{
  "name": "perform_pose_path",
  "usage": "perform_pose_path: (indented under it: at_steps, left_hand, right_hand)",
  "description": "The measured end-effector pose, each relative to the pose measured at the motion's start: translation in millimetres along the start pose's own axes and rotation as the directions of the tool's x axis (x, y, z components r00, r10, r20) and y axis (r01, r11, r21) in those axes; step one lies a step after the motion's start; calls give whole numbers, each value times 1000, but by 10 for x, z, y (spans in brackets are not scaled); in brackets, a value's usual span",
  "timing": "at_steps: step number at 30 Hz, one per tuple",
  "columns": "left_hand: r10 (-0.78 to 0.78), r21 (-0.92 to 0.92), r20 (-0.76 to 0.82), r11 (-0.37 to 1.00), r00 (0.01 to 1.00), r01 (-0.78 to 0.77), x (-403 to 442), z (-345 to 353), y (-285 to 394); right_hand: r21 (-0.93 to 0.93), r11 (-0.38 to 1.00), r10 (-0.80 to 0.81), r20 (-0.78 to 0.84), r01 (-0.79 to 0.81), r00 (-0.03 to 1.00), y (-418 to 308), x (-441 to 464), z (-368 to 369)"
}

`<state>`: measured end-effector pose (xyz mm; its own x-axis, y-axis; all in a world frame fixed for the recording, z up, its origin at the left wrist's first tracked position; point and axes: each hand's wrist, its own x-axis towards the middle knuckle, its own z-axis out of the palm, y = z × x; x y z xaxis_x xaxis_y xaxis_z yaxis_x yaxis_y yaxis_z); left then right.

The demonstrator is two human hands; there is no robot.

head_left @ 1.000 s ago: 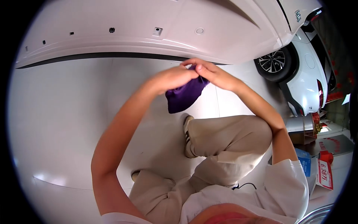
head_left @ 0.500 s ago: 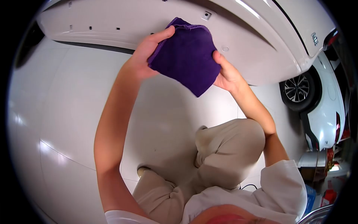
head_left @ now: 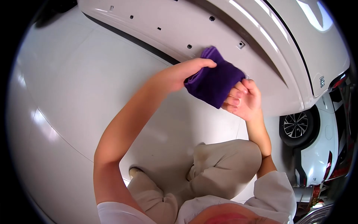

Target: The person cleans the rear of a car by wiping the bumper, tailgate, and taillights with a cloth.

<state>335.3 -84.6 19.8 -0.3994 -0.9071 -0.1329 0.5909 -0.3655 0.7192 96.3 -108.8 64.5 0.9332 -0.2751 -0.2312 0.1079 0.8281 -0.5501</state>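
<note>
A folded purple cloth [head_left: 217, 83] is held up in front of the pale car panel. My left hand [head_left: 186, 72] grips its left side, the thumb lying on top and the other fingers hidden beneath. At the right edge of the cloth is my right hand [head_left: 248, 98], its palm partly facing me. The fingers of that hand are bent against the edge, with the thumb close to the upper right corner.
The car panel [head_left: 156, 15] has several small holes and a dark lower edge. Another white car with a black wheel [head_left: 296, 125] stands on the right. Glossy pale floor tiles [head_left: 71, 86] lie to the left. My bent knee [head_left: 238, 160] is below my hands.
The cloth is folded smaller than before. Both hands and the cloth appear lower and further right in view, and the view itself has shifted. My right fingers now show at the cloth's edge.
</note>
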Motion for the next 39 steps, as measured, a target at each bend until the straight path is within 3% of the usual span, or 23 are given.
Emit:
perform_pose_path:
  at_steps: [2, 3, 4, 6, 7, 8, 10, 11, 12, 16, 18, 20, 23, 24, 26, 28, 29, 30, 32, 34, 36, 38, 39]
  left_hand:
    - [-67, 84, 51, 994, 996, 63, 57, 49, 34]
    - [-48, 65, 92, 997, 995, 42, 111, 65, 16]
    - [-44, 50, 104, 998, 994, 39, 177, 83, -2]
    - [-43, 86, 135, 996, 990, 31, 246, 180, 27]
    - [-51, 102, 107, 994, 993, 40, 273, 226, 47]
    - [-40, 94, 123, 995, 992, 29, 303, 258, 49]
    - [-54, 22, 343, 999, 938, 50, 389, 302, 115]
    - [-35, 109, 355, 994, 934, -4, 222, 385, 216]
    - [-25, 136, 424, 990, 905, -36, 225, 408, 236]
    - [-62, 349, 429, 931, 901, -102, 154, 578, 407]
    - [-91, 660, 339, 732, 937, -167, 190, 610, 453]
    - [-137, 696, 369, 696, 919, -176, 317, 574, 407]
    - [-138, 677, 427, 704, 894, -214, 545, 541, 156]
    - [-140, 677, 424, 705, 895, -210, 617, 529, 51]
    - [-125, 412, 546, 901, 828, -136, 791, 483, -207]
    - [-101, 340, 544, 934, 833, -109, 983, 421, -454]
    - [-85, 183, 524, 983, 848, -15, 1059, 380, -588]
    - [-71, 16, 502, 997, 862, 73, 1003, 385, -608]
    - [-120, 9, 442, 991, 889, 130, 968, 406, -664]
    - [-121, -214, 547, 936, 828, 278, 1036, 328, -815]
    - [-169, -176, 463, 944, 870, 278, 999, 408, -873]
    - [-171, 68, 525, 985, 833, 159, 886, 461, -839]
    - [-188, 131, 528, 982, 828, 140, 821, 515, -812]
  right_hand:
    - [-449, 881, -290, -262, 150, 920, 32, -67, 114]
    - [-335, 923, -185, 46, 189, 982, -38, -48, -40]
    - [-344, 922, -181, 29, 180, 983, -10, -125, -24]
    - [-487, 837, -452, -357, 250, 817, 134, -185, 256]
    - [-490, 837, -403, -246, 246, 881, 62, -308, 108]
    - [-506, 829, -407, -252, 239, 878, 90, -361, 27]
    - [-281, 884, -447, -269, 375, 853, 136, -498, -48]
    - [-239, 897, -432, -291, 373, 854, 178, -548, -63]
    - [-389, 864, -461, -353, 320, 815, 203, -630, -137]
    - [-404, 796, -577, -282, 451, 766, 311, -766, -61]
    - [-363, 741, -654, -200, 565, 730, 319, -699, 111]
    - [-280, 688, -715, -106, 669, 691, 296, -625, 296]
    - [-360, 614, -774, -102, 702, 625, 268, -622, 242]
    - [-571, 498, -843, -144, 653, 518, 301, -549, 249]
    - [-865, 248, -935, -97, 436, 341, 311, -362, 241]
    - [-926, 166, -929, -32, 339, 369, 154, -315, 84]
    - [-954, 86, -915, 39, 288, 401, 54, -265, 46]
    - [-974, 15, -938, 64, 225, 339, 56, -84, 152]
    - [-992, 91, -931, -53, 88, 362, -62, -6, 112]
    - [-993, -91, -940, 61, -75, 336, -139, 203, 100]
    - [-974, -99, -931, 18, -205, 366, -151, 390, 226]
    - [-970, -184, -892, 98, -156, 441, -234, 629, 139]
    - [-950, -205, -904, 92, -234, 417, -261, 680, 166]
